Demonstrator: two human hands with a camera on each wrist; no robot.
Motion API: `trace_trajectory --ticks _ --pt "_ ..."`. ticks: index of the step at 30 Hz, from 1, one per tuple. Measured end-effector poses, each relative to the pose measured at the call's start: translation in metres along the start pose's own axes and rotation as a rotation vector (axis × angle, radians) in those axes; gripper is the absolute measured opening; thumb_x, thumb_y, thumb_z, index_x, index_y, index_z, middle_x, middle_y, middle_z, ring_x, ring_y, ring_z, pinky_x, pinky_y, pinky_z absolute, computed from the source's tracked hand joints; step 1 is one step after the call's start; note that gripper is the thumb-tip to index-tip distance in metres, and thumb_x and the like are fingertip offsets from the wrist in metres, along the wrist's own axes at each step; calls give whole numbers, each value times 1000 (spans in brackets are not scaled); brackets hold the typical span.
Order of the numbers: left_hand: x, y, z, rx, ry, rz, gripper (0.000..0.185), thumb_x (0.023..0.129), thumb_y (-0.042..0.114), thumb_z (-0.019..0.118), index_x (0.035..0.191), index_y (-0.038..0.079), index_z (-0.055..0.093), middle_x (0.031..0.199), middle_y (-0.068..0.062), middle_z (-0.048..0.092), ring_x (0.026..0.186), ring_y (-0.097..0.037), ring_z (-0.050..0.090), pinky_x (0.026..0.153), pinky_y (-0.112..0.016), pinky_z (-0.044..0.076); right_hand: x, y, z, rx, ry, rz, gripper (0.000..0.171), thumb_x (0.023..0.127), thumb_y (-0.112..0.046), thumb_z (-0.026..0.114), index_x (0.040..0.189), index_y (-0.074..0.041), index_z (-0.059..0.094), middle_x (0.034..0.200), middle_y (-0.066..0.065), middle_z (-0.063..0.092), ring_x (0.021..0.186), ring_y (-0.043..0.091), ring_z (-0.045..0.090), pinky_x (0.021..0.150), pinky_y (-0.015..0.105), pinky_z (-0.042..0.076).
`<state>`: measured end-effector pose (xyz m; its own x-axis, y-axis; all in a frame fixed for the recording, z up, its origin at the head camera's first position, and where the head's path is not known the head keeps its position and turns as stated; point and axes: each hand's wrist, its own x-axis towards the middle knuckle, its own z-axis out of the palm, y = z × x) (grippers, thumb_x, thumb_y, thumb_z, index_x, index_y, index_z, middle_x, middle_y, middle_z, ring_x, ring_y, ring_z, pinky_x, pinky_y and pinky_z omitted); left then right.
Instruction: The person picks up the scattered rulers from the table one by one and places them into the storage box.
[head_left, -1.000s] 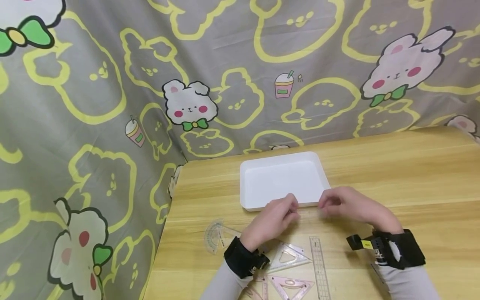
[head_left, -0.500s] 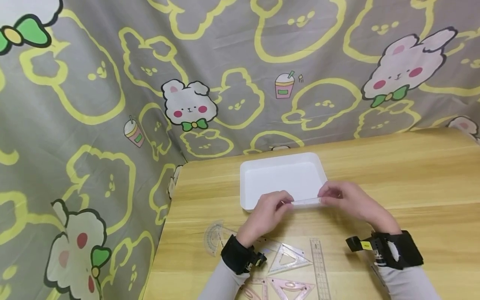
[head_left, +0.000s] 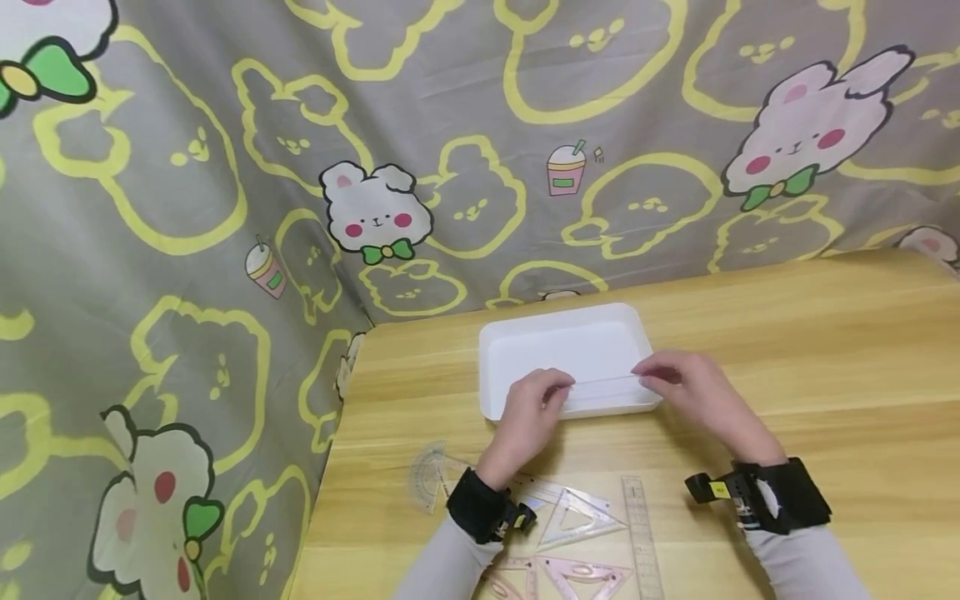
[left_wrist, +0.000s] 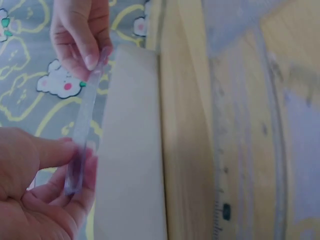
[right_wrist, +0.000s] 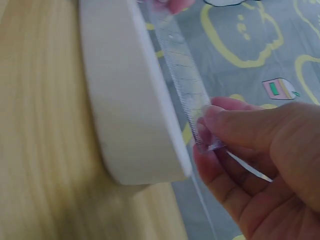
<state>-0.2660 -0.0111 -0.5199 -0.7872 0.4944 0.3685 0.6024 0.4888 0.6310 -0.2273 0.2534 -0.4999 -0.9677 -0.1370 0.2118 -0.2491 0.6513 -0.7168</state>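
— Behind my table hangs that grey bunny curtain (head_left: 187, 167), then the wooden table (head_left: 825, 350) itself, then the white tray (head_left: 558, 337) near its back edge. What do you make of the thing I'm holding?

— Your clear ruler (head_left: 606, 385)? It looks light and thin, stiff along its length but likely to flex, and smooth plastic can slip. Where have you got it?

— By the two ends: my left hand (head_left: 528, 414) pinches one end between thumb and fingertips, my right hand (head_left: 686, 385) pinches the other the same way. It's level, over the tray's near half (edge-on in the wrist views, so easy to lose against the white)

— End grips seem right to me; pinch the flat faces, not the edges. What has changed?

— A second ago both hands were on the table in front of the tray; now they've moved forward with the ruler over it. The other rulers and set squares (head_left: 577, 517) and the protractor (head_left: 427, 475) lie where they were, near my wrists
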Motion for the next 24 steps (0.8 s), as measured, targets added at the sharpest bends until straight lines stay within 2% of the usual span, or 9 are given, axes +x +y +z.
trace_trajectory --ticks 3,6,12,15,24 --pt "4 0 11 75 11 22 14 102 4 65 110 7 76 102 -4 75 92 -11 68 83 -18 52 -2 7 1 -30 21 32 16 95 -3 74 111 -1 77 111 19 76 101 38 71 90 58 55" --pt "5 -1 17 127 11 29 14 102 4 66 107 9 77 100 -2 76 93 -11 70 83 -17 52 -2 14 4 -67 47 3 13 92 -2 76 105 -2 79 107 20 77 100 41 71 90 61 54" --pt "4 -5 13 127 -38 -7 16 104 5 63 106 9 78 103 -2 78 97 -13 72 87 -20 54 3 16 11 -174 70 -59 10 85 -1 81 93 -6 82 99 18 77 98 43 66 88 62 47" --pt "3 -5 11 139 -85 -44 18 104 4 61 106 9 78 104 -3 78 98 -14 73 88 -21 54 4 14 13 -205 56 -44 9 85 -3 83 91 -9 82 98 15 78 100 39 61 91 60 39" --pt "0 -4 9 248 -183 -86 35 95 -12 58 111 11 80 106 -2 76 102 -13 70 90 -21 54 4 13 18 -258 76 -34 7 84 -8 84 88 -13 81 101 18 77 115 48 54 109 78 7"
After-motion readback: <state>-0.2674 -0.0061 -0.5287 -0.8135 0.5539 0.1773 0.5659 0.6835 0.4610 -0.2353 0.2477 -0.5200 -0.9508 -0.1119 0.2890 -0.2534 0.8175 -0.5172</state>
